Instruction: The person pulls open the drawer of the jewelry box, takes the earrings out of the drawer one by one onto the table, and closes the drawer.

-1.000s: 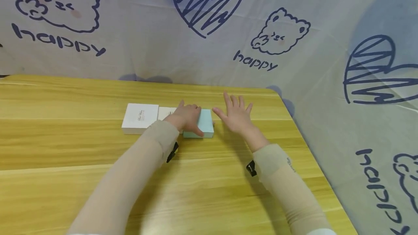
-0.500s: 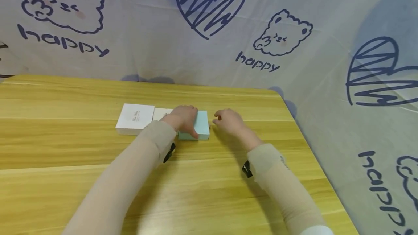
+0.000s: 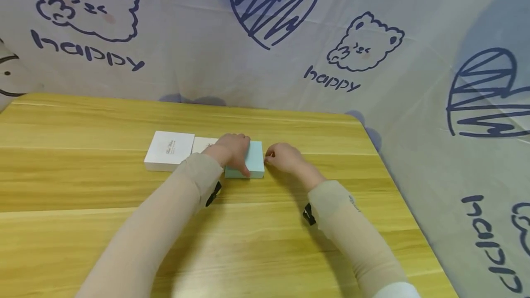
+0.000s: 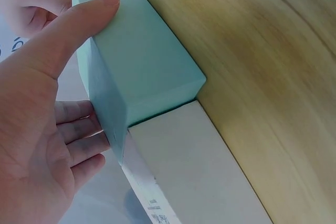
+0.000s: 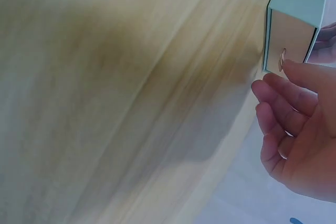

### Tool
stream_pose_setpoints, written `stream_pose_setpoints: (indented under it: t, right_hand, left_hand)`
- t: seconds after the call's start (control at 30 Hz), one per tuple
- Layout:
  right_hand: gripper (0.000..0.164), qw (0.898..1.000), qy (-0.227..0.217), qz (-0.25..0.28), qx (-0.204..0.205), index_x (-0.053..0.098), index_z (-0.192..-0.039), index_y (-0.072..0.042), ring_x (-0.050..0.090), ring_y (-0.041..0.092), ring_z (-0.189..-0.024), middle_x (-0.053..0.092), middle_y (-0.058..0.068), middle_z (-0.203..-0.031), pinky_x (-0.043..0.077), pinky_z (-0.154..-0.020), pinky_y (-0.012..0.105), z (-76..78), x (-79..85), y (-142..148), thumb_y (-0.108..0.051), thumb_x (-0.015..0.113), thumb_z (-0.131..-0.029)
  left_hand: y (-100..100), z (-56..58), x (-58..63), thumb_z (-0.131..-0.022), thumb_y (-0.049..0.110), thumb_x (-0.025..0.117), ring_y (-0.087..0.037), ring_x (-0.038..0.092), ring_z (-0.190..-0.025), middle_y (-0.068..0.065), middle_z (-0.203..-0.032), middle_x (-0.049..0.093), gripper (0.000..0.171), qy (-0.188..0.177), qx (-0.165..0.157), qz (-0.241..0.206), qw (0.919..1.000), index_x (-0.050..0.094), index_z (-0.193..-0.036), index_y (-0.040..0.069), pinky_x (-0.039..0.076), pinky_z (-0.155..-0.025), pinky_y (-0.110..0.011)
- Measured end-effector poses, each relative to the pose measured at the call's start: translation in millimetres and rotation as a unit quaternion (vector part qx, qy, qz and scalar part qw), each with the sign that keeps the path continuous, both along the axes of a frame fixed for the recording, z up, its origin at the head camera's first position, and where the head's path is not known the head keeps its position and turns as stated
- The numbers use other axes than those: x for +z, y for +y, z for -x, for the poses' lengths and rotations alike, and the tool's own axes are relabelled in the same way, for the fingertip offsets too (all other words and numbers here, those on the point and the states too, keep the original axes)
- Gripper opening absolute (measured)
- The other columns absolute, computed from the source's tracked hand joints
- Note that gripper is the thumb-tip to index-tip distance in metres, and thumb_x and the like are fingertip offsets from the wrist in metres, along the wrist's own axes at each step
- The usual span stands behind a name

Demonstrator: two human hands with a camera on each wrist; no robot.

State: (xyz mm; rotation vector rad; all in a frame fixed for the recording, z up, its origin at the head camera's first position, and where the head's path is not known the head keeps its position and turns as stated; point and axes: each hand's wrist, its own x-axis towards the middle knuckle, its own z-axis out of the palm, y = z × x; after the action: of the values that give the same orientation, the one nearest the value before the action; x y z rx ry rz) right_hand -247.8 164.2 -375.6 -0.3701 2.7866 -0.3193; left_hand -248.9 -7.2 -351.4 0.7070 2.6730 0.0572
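Note:
A light-blue drawer box [image 3: 255,160] lies on the table, its pinkish-brown drawer front [image 5: 290,32] facing right. My left hand [image 3: 232,151] grips this box, with the thumb on its near side and the fingers over its top face. At the box's right end is my right hand [image 3: 285,157], thumb and index finger at a small loop pull [image 5: 282,59] on the drawer front. The other fingers of that hand are loosely curled. A cream box [image 4: 197,156] touches the blue box's left end and is partly hidden by my left hand in the head view.
A white box [image 3: 169,150] with small print adjoins the cream box on the left. All of them lie on a wood-grain table [image 3: 103,243]. Behind and to the right hangs a pale cloth [image 3: 198,59] with printed bears, hearts and lettering.
My right hand, spread open beside the box a second ago, has bent its fingers and moved left to the loop pull. The left hand keeps its grip; the boxes shift slightly left in view.

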Motion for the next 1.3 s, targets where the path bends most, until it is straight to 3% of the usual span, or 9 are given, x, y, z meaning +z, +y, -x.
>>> stream_pose_setpoints:
  t: [0.37, 0.67, 0.97, 1.3]
  right_hand:
    - [0.021, 1.0, 0.001, 0.006, 0.006, 0.069, -0.096, -0.008, 0.054, 0.014, -0.077, 0.069, 0.005, -0.095, 0.046, -0.072, 0.027, 1.8, -1.3, -7, -0.019, 0.052, -0.093]
    - [0.02, 1.0, 0.0, 0.007, 0.01, 0.065, -0.081, -0.007, 0.046, 0.012, -0.067, 0.058, 0.0, -0.074, 0.037, -0.061, 0.02, 3.2, -1.6, -8, -0.015, 0.051, -0.092]
    - [0.026, 1.0, -0.012, 0.016, -0.001, 0.05, -0.065, -0.011, 0.039, 0.012, -0.058, 0.042, -0.003, -0.06, 0.032, -0.055, 0.021, 4.9, 0.4, 1, -0.013, 0.049, -0.091]
    - [0.032, 0.999, -0.026, 0.037, -0.015, 0.04, -0.059, -0.014, 0.033, 0.011, -0.054, 0.035, -0.004, -0.054, 0.03, -0.055, 0.022, 6.3, 1.2, 20, -0.01, 0.047, -0.09]
  left_hand:
    - [-4, -1.9, 1.3, -0.07, 0.053, 0.074, -0.028, 0.05, -0.119, -0.012, -0.135, 0.048, 0.093, 0.001, 0.002, -0.007, 1.0, 0.036, -0.138, 0.003, 0.042, -0.103, -0.039]
    - [-4, -1.0, 0.6, -0.07, 0.054, 0.073, -0.029, 0.05, -0.121, -0.013, -0.136, 0.047, 0.094, 0.004, -0.002, 0.002, 1.0, 0.036, -0.138, 0.003, 0.041, -0.104, -0.04]
    - [-4, -1.9, 1.4, -0.068, 0.051, 0.075, -0.025, 0.053, -0.11, -0.012, -0.126, 0.052, 0.088, 0.008, 0.0, -0.009, 0.9999, 0.041, -0.133, 0.002, 0.045, -0.098, -0.038]
    - [-4, -3.6, 2.5, -0.07, 0.052, 0.074, -0.028, 0.05, -0.12, -0.013, -0.137, 0.046, 0.093, 0.004, 0.001, 0.001, 1.0, 0.036, -0.138, 0.001, 0.041, -0.104, -0.039]
